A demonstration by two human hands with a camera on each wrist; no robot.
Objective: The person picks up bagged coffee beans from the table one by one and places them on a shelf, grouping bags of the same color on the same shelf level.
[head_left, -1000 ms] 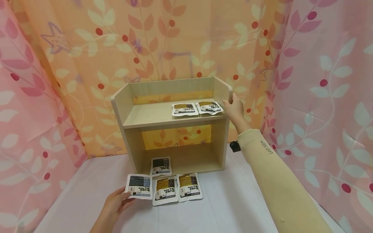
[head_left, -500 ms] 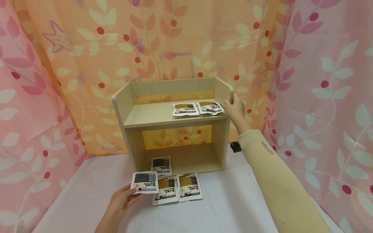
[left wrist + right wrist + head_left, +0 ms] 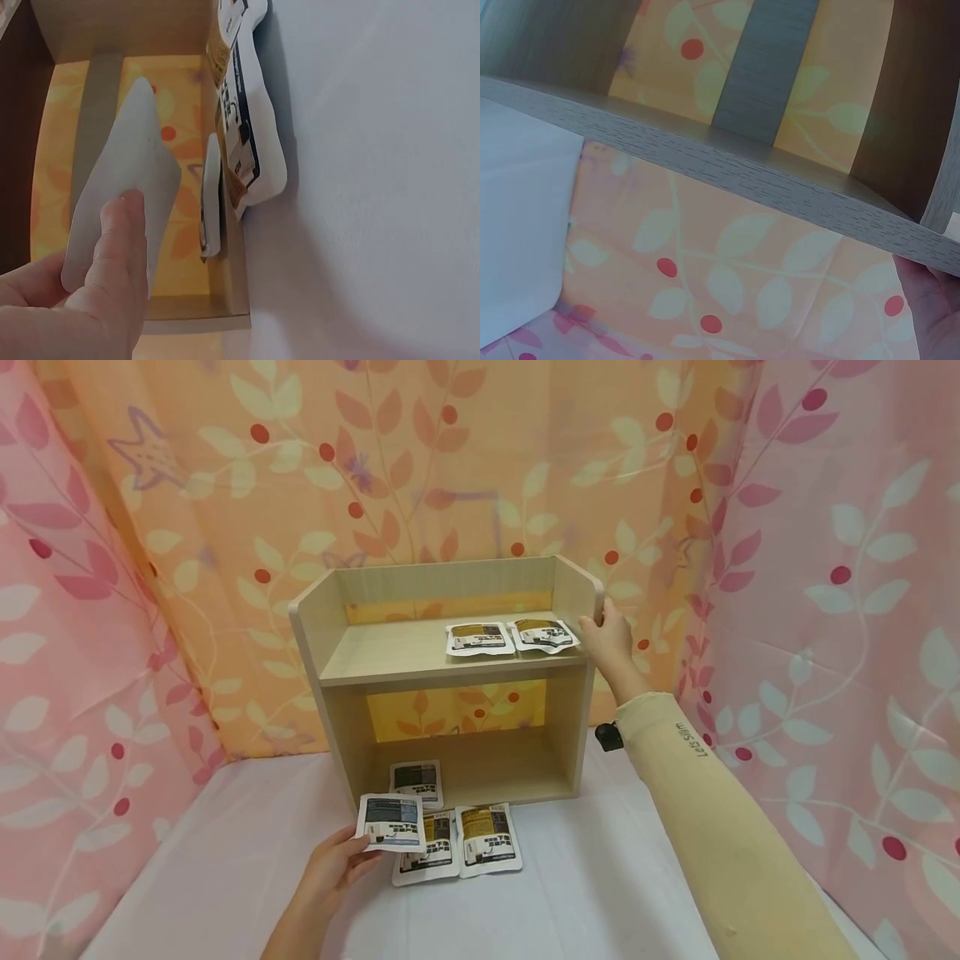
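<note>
My left hand (image 3: 333,867) pinches a flat white pouch (image 3: 392,823) with a dark blue label, thumb on its printed face. In the left wrist view its plain white back (image 3: 127,176) shows, with fingers (image 3: 120,240) against it. The held pouch hovers in front of the wooden shelf (image 3: 390,675), overlapping part of a brown-labelled pouch (image 3: 435,852). Behind it, a dark-labelled pouch (image 3: 418,781) lies on the lower shelf. My right hand (image 3: 611,643) grips the shelf's right side panel near the top; in the right wrist view only part of that hand (image 3: 936,304) shows.
Two brown-labelled pouches, a left one (image 3: 480,639) and a right one (image 3: 543,635), lie on the upper shelf's right half. Another brown-labelled pouch (image 3: 489,839) lies on the white cloth (image 3: 585,877) before the shelf. Patterned curtains (image 3: 450,460) surround the table.
My left hand has carried the blue-labelled pouch rightward and up toward the lower shelf, partly covering the left brown-labelled pouch. My right hand keeps its grip on the side panel.
</note>
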